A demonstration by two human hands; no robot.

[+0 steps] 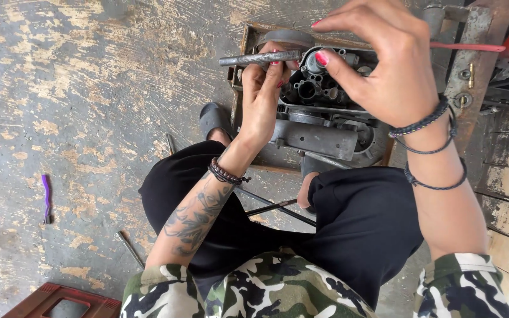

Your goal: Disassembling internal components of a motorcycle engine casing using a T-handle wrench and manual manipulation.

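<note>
A grey metal engine part (319,126) with several round openings lies in a shallow wooden tray (244,44) on the floor between my knees. My left hand (261,97) grips a grey metal rod (248,59) that lies level across the top of the part. My right hand (378,59) hovers over the part's upper right; its thumb and fingers pinch at a small piece by a round opening, and what they hold is hidden. A thin red tool (472,46) sticks out to the right from behind this hand.
A purple tool (46,197) lies on the worn concrete floor at left. A metal rod (129,248) lies near my left leg, and thin dark rods (278,206) lie between my knees. A red-brown stool (60,301) shows at the bottom left. A rusty metal frame (472,65) stands at right.
</note>
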